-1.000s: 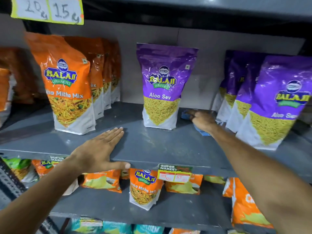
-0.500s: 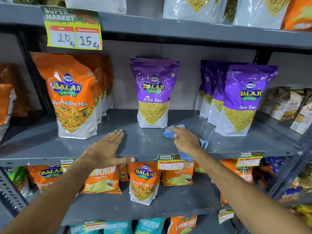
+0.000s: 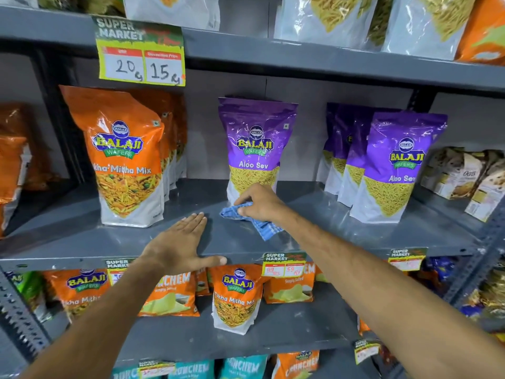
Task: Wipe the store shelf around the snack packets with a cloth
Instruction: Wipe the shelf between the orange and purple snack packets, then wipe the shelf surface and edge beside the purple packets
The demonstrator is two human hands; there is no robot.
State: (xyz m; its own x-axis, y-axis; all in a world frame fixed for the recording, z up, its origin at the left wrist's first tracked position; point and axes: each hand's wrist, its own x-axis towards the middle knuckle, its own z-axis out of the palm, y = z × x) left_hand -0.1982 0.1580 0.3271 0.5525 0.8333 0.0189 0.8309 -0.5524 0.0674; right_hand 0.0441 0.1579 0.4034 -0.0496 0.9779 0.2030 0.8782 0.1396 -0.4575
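So the blue checked cloth (image 3: 247,218) is bunched up on the grey shelf (image 3: 82,236), right at the foot of the single purple Aloo Sev packet (image 3: 255,149) in the middle. Our right hand (image 3: 261,205) is clenched over the top of it, fingers curled down into the fabric, and a loose tail of the cloth trails out toward the shelf's front edge. The hand covers the bottom corner of that packet, so we can't tell if the two are touching.

Our left hand (image 3: 179,243) is just beside the cloth, flat and released, palm down on the shelf with the thumb hooked over the front lip, holding nothing.

Off to the left stands a row of orange Tikha Mitha Mix packets (image 3: 127,160), upright, well apart from the cloth. To the right there's a cluster of more purple packets (image 3: 396,165), also upright. A yellow price tag (image 3: 140,54) reading 20 and 15 hangs off the shelf above, and smaller orange packs (image 3: 236,296) sit on the shelf below.
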